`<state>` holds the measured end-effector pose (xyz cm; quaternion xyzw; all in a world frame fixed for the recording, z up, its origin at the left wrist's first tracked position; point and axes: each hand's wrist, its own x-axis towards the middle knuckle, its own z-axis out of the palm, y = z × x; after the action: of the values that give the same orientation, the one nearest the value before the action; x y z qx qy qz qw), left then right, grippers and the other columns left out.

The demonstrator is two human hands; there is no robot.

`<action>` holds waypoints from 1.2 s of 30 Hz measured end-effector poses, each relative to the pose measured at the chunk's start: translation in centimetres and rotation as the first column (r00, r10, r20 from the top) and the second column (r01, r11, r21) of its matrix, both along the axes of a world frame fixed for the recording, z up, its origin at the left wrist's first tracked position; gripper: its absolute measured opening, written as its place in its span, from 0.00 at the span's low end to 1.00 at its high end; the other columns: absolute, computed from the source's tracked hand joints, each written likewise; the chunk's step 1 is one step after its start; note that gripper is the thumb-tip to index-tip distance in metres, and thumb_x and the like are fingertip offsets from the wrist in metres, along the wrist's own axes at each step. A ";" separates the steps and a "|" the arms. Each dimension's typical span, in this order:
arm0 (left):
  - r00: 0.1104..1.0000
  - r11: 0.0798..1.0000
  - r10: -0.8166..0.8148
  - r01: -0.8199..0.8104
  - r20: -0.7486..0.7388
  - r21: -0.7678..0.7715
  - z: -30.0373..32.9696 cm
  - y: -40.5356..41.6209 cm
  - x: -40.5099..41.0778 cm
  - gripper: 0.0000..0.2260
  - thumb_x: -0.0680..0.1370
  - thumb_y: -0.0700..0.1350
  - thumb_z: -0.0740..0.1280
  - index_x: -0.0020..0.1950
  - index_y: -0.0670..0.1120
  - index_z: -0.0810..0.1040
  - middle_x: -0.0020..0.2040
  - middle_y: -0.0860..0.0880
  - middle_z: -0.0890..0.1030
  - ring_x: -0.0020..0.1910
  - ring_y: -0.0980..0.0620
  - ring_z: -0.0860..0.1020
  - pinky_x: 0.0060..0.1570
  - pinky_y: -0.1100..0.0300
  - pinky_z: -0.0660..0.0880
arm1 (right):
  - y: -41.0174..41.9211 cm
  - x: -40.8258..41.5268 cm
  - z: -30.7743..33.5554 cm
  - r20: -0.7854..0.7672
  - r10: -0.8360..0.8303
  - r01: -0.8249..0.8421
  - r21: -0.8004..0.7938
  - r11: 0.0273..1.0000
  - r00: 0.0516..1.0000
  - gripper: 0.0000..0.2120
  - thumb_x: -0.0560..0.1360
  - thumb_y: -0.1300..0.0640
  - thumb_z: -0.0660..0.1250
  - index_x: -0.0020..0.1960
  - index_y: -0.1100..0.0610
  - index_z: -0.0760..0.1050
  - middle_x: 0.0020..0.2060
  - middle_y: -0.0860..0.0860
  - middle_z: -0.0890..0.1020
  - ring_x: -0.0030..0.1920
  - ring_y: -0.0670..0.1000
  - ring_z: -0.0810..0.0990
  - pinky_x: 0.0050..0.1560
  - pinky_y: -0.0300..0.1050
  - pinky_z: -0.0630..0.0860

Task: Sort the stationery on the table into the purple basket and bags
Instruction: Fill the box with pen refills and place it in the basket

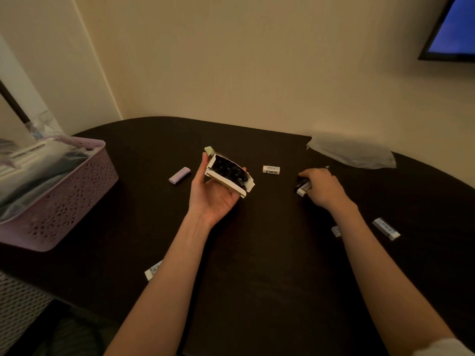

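Left hand [216, 199] palm-up above mid-bench [257, 278], grip curled around an open white box [229, 176] of dark pieces, long axis slanting from far-left to near-right; right hand [322, 188] farther right, palm-down, grip pinching a small black-and-white eraser [303, 188]; purple basket [64, 201] at left edge.

The room is dim, under a warm yellowish light that tints the wall [231, 60] beige. The dark tabletop [270, 253] swallows detail and shows hardly any shadows. A screen [455, 24] at far right glows blue, the brightest patch. Wide-angle distortion bends the tabletop's far edge and stretches the near forearms. The picture is soft and grainy; the purple basket [64, 201] at left is slightly blurred.
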<state>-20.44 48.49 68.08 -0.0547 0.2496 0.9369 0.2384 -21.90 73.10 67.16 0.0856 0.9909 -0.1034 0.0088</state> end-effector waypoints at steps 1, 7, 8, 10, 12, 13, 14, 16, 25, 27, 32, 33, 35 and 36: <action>1.000 1.000 -0.001 0.001 -0.003 -0.001 0.1 0.0 0.0 0.31 0.66 0.61 0.69 0.60 0.41 0.75 0.47 0.38 0.84 0.45 0.43 0.84 0.40 0.56 0.81 | 0.1 0.0 0.0 -0.031 -0.015 0.015 -0.003 1.000 0.999 0.25 0.75 0.67 0.64 0.70 0.53 0.69 0.68 0.58 0.70 0.67 0.59 0.70 0.65 0.55 0.71; 1.000 0.999 0.010 -0.010 0.005 0.041 -0.1 -0.1 -0.2 0.27 0.73 0.63 0.66 0.60 0.42 0.75 0.47 0.38 0.84 0.49 0.43 0.82 0.41 0.55 0.81 | 0.6 -0.4 0.5 -0.101 -0.065 0.062 -0.029 0.998 0.993 0.13 0.76 0.66 0.65 0.56 0.53 0.78 0.58 0.58 0.74 0.57 0.58 0.75 0.56 0.53 0.75; 1.000 0.999 0.008 -0.008 0.004 0.045 -0.2 -0.1 -0.3 0.27 0.73 0.63 0.67 0.61 0.42 0.75 0.47 0.38 0.84 0.50 0.43 0.82 0.42 0.55 0.81 | 0.6 -0.4 0.6 -0.099 -0.046 0.044 -0.015 0.999 0.994 0.11 0.76 0.65 0.65 0.55 0.54 0.78 0.57 0.57 0.74 0.56 0.57 0.74 0.55 0.52 0.75; 1.000 0.999 0.009 -0.010 0.011 0.051 -0.2 -0.1 -0.3 0.26 0.74 0.62 0.66 0.60 0.42 0.76 0.48 0.38 0.84 0.50 0.43 0.82 0.43 0.54 0.81 | 0.4 -0.3 1.0 -0.116 -0.001 0.005 0.031 0.999 0.993 0.10 0.76 0.65 0.65 0.54 0.54 0.77 0.54 0.56 0.76 0.55 0.55 0.74 0.51 0.49 0.74; 1.000 0.998 0.017 -0.018 0.026 0.061 -0.2 -0.1 -0.3 0.25 0.75 0.62 0.65 0.60 0.42 0.76 0.49 0.37 0.84 0.50 0.42 0.82 0.43 0.54 0.81 | -0.3 0.0 1.7 -0.241 0.042 -0.033 0.038 0.999 0.970 0.10 0.76 0.65 0.65 0.55 0.56 0.76 0.54 0.55 0.75 0.54 0.53 0.73 0.49 0.46 0.73; 0.999 0.997 0.019 -0.021 0.032 0.071 -0.2 -0.1 -0.4 0.25 0.76 0.62 0.65 0.61 0.42 0.76 0.50 0.37 0.84 0.51 0.42 0.82 0.43 0.54 0.82 | -1.0 0.3 2.1 -0.339 0.057 -0.061 -0.002 0.998 0.939 0.11 0.76 0.65 0.65 0.58 0.57 0.75 0.55 0.55 0.75 0.54 0.52 0.74 0.49 0.44 0.73; 0.999 0.996 0.020 -0.023 0.037 0.083 -0.3 -0.1 -0.5 0.25 0.76 0.62 0.65 0.61 0.42 0.76 0.50 0.37 0.83 0.50 0.42 0.82 0.44 0.54 0.82 | -1.9 0.8 2.9 -0.442 0.062 -0.106 -0.076 0.991 0.895 0.13 0.76 0.65 0.64 0.60 0.57 0.73 0.57 0.54 0.74 0.54 0.50 0.74 0.50 0.41 0.72; 0.999 0.995 0.025 -0.030 0.044 0.100 -0.5 -0.1 -0.7 0.25 0.77 0.61 0.64 0.62 0.42 0.75 0.50 0.36 0.83 0.50 0.41 0.82 0.47 0.54 0.82 | -4.1 2.0 4.8 -0.607 0.068 -0.268 -0.245 0.932 0.792 0.14 0.78 0.66 0.62 0.63 0.59 0.71 0.56 0.53 0.72 0.50 0.42 0.72 0.51 0.34 0.69; 0.996 0.976 0.042 -0.058 0.079 0.211 -0.9 -0.5 -1.0 0.24 0.78 0.57 0.66 0.60 0.37 0.73 0.54 0.32 0.79 0.46 0.41 0.82 0.39 0.54 0.83 | -10.9 8.3 10.8 -0.889 -0.041 -0.807 -0.432 0.403 0.456 0.13 0.75 0.71 0.65 0.53 0.57 0.67 0.45 0.50 0.75 0.42 0.49 0.79 0.43 0.44 0.79; 0.996 0.981 0.051 -0.064 0.075 0.182 -0.8 -0.4 -0.9 0.25 0.77 0.59 0.66 0.60 0.38 0.73 0.54 0.34 0.80 0.48 0.41 0.82 0.48 0.55 0.82 | -11.0 8.7 11.0 -0.889 0.032 -0.824 -0.409 0.392 0.456 0.13 0.74 0.72 0.66 0.54 0.59 0.69 0.45 0.52 0.76 0.42 0.51 0.81 0.43 0.47 0.80; 0.997 0.985 0.026 -0.038 0.070 0.170 -0.4 -0.3 -0.5 0.24 0.79 0.58 0.65 0.63 0.40 0.73 0.53 0.38 0.83 0.51 0.43 0.83 0.68 0.56 0.70 | -11.2 8.4 10.3 -0.833 0.173 -0.793 -0.404 0.457 0.525 0.11 0.73 0.69 0.69 0.53 0.61 0.73 0.47 0.53 0.78 0.47 0.50 0.82 0.49 0.49 0.81; 0.998 0.986 0.018 -0.028 0.062 0.164 -0.3 -0.2 -0.4 0.23 0.79 0.58 0.65 0.62 0.40 0.74 0.52 0.39 0.83 0.50 0.43 0.83 0.66 0.56 0.71 | -11.3 8.3 10.1 -0.829 0.185 -0.788 -0.398 0.470 0.528 0.11 0.73 0.69 0.69 0.53 0.61 0.73 0.47 0.53 0.79 0.47 0.49 0.82 0.49 0.48 0.81; 0.999 0.989 0.007 -0.012 0.035 0.147 -0.3 -0.1 -0.2 0.22 0.79 0.58 0.64 0.61 0.40 0.74 0.50 0.40 0.84 0.48 0.45 0.83 0.61 0.58 0.73 | -11.5 8.1 10.0 -0.831 0.204 -0.787 -0.369 0.494 0.518 0.10 0.73 0.70 0.69 0.52 0.61 0.74 0.47 0.53 0.79 0.48 0.48 0.82 0.49 0.46 0.81; 1.000 0.990 0.002 -0.005 0.023 0.139 -0.2 -0.1 -0.1 0.22 0.79 0.58 0.64 0.60 0.41 0.75 0.49 0.40 0.84 0.47 0.46 0.83 0.59 0.58 0.75 | -11.6 8.0 9.9 -0.836 0.215 -0.788 -0.345 0.510 0.505 0.10 0.73 0.70 0.69 0.52 0.61 0.74 0.47 0.53 0.79 0.48 0.48 0.82 0.49 0.44 0.81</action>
<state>-20.57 48.42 67.85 -0.0488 0.1808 0.9518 0.2430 -13.93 61.53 77.06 -0.2937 0.7661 -0.4839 -0.3042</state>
